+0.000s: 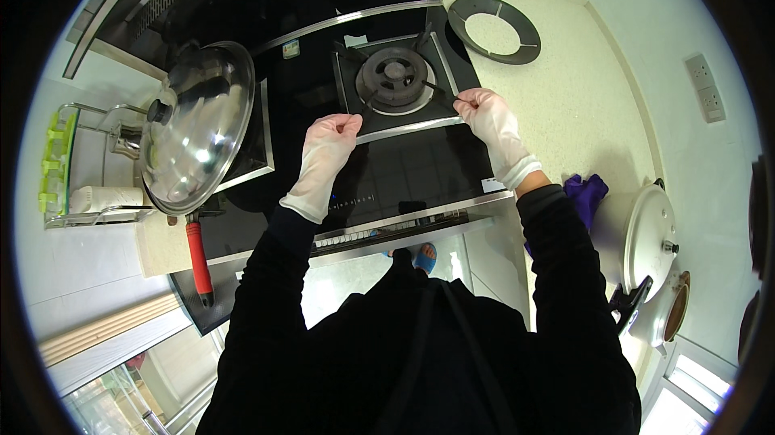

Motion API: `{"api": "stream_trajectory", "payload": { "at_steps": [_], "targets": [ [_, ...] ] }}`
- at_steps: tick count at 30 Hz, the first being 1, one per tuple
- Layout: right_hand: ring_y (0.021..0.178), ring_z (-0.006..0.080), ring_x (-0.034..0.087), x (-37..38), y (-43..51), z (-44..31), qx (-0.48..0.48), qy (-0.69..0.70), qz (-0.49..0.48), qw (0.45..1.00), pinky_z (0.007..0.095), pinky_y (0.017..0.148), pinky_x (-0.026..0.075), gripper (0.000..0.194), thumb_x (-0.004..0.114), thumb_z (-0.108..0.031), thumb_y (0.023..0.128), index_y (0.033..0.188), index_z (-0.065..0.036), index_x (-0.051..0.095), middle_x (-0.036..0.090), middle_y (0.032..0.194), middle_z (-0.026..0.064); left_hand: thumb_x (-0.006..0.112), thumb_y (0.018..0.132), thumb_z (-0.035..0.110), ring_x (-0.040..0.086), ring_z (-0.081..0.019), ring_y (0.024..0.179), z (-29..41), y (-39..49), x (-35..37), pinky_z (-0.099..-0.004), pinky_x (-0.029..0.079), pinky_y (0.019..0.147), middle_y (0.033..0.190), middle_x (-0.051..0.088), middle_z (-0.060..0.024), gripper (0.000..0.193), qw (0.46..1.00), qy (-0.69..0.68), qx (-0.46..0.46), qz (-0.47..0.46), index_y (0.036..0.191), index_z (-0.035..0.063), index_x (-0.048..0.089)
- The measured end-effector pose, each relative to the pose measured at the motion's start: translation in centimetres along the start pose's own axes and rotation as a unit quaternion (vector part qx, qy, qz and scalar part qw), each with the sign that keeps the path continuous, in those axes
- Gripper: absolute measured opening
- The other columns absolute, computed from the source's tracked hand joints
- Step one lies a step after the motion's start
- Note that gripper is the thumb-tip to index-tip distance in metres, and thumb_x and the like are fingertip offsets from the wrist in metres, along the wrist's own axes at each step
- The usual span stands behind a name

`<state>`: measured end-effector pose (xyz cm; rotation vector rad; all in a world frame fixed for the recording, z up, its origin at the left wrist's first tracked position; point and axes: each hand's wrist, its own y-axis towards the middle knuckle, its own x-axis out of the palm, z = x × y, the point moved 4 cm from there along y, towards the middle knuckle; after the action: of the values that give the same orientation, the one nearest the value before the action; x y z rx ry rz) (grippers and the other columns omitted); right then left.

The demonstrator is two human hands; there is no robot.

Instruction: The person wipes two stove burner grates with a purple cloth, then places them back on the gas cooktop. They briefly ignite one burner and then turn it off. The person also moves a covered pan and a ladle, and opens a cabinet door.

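Both of my hands wear thin, translucent whitish gloves. My left hand (330, 141) pinches the front-left end of a dark metal pan support (441, 91) over the gas hob. At the front-right prong of the same support, my right hand (493, 123) has its thumb and fingers closed on the tip. Between and beyond the hands lies the round black burner (394, 75), inside a square steel-edged recess. A black glass hob surface (412, 162) spreads below the hands, with small markings near its front edge.
A pan with a red handle (198, 259) and domed lid (197, 132) covers the left burner. On the right counter (563, 96) are a black ring (527, 50), a purple cloth (586, 196) and a pressure cooker (651, 241). A wire rack (115, 214) stands left.
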<state>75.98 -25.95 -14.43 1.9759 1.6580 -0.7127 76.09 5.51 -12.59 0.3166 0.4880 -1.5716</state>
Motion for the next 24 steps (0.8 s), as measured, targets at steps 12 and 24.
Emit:
{"api": "stream_trajectory", "payload": {
  "at_steps": [12, 24],
  "targets": [
    [0.086, 0.0256, 0.071, 1.7, -0.2, 1.4, -0.017, 0.047, 0.077, 0.996, 0.0318, 0.080, 0.056, 0.016, 0.076, -0.012, 0.086, 0.098, -0.002, 0.073, 0.073, 0.098, 0.0139, 0.071, 0.095, 0.027, 0.052, -0.0052, 0.060, -1.0, -0.1, 0.8, -0.0236, 0.045, 0.059, 0.066, 0.062, 0.0040, 0.024, 0.999, -0.012, 0.004, 0.047, 0.093, 0.0028, 0.074],
    [0.080, 0.0180, 0.069, 1.6, -0.7, 0.9, 0.013, 0.074, 0.079, 0.994, 0.0287, 0.075, 0.055, 0.014, 0.075, -0.007, 0.086, 0.098, 0.000, 0.072, 0.072, 0.092, 0.0104, 0.071, 0.096, 0.024, 0.049, -0.0048, 0.060, -1.2, -0.2, 0.9, -0.0233, 0.043, 0.057, 0.068, 0.059, 0.0037, 0.024, 0.999, -0.038, 0.007, 0.038, 0.091, 0.0002, 0.071]
  ]
}}
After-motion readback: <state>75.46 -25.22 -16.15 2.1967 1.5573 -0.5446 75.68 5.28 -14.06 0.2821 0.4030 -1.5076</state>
